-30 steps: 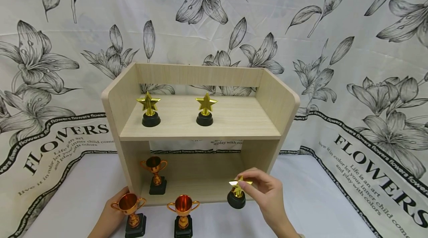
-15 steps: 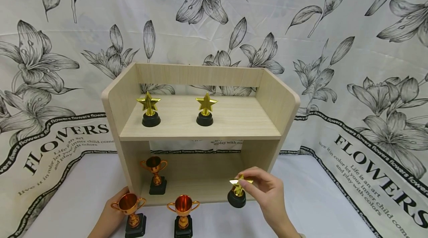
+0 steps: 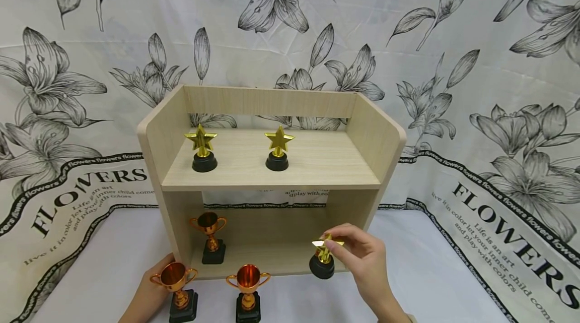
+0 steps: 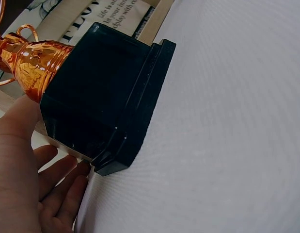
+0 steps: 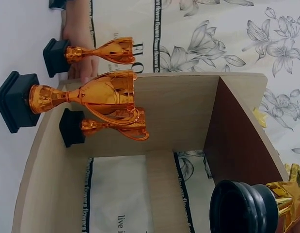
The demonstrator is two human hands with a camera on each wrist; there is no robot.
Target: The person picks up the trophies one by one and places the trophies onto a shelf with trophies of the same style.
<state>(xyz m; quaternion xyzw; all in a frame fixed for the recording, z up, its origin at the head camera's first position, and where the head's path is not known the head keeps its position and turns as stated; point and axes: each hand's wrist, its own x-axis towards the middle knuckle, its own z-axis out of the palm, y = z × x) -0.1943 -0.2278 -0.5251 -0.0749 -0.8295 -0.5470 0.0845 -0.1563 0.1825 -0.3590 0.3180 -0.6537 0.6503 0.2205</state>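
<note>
My right hand (image 3: 362, 257) pinches a gold star trophy (image 3: 321, 262) by its star, thumb in front. The trophy leans, its round black base (image 5: 239, 208) in front of the lower compartment's right end. My left hand (image 3: 156, 282) rests at the front left edge of the wooden shelf (image 3: 272, 187), fingers (image 4: 67, 187) loosely bent beside the side panel. A bronze cup trophy (image 3: 178, 287) with a square black base stands in front of this hand and hides its thumb tip.
Two more star trophies (image 3: 202, 149) (image 3: 278, 149) stand on the upper board, left and middle. One bronze cup trophy (image 3: 211, 237) is inside the lower compartment at left; another (image 3: 248, 293) stands on the white tablecloth (image 3: 421, 252) before the shelf. Flower-printed cloth (image 3: 281, 56) hangs behind.
My right hand, with the star trophy, has shifted slightly up and to the right. The left hand and the other trophies stay where they were.
</note>
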